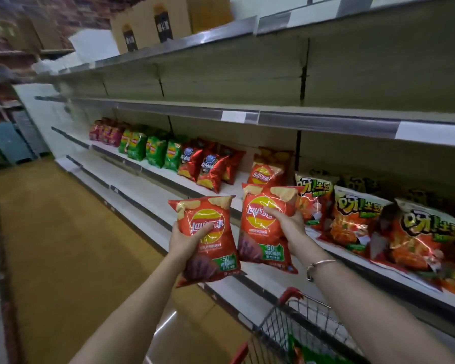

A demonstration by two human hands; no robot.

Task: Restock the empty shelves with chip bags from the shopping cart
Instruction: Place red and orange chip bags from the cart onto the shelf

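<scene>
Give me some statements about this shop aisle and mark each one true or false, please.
1. The left hand and the right hand each grip a red chip bag: the left bag and the right bag. True.
2. The shelf above the chips is packed with bags. False: no bags show on it.
3. The green bags stand left of the dark red bags on the same shelf. True.
4. The shopping cart has a blue handle. False: its handle is red.
5. A bracelet sits on the right wrist. True.
</scene>
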